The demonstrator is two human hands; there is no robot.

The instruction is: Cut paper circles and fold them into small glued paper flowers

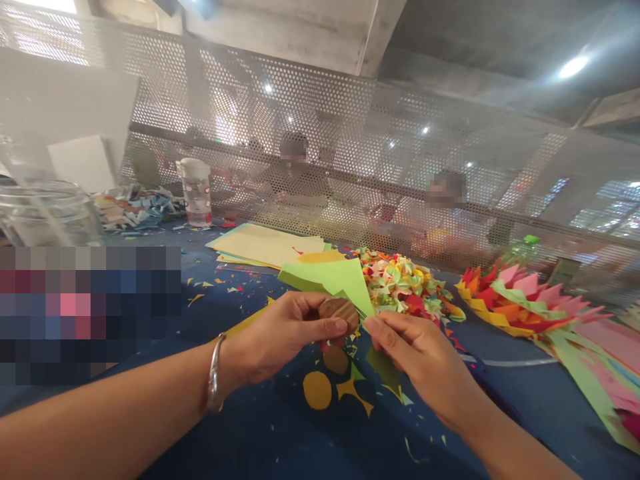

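My left hand [285,333], with a silver bangle on the wrist, pinches a rounded brown piece [341,309] with faint ridges between thumb and fingers. What it is made of is hard to tell. A light green paper sheet [335,275] stands up behind it. My right hand [415,357] is closed on the sheet's lower right corner, thumb and finger pressed together. Below the hands lie a yellow paper circle [317,390], a darker shaded circle [335,360] and a curved yellow paper offcut [356,395].
Behind the hands are stacked paper sheets [260,243] and a heap of small folded paper pieces [400,280]. Pointed paper pieces [525,300] stand at right. A tumbler [194,193] and glass jar [47,217] stand left. A perforated partition [340,107] crosses the back; people sit beyond it.
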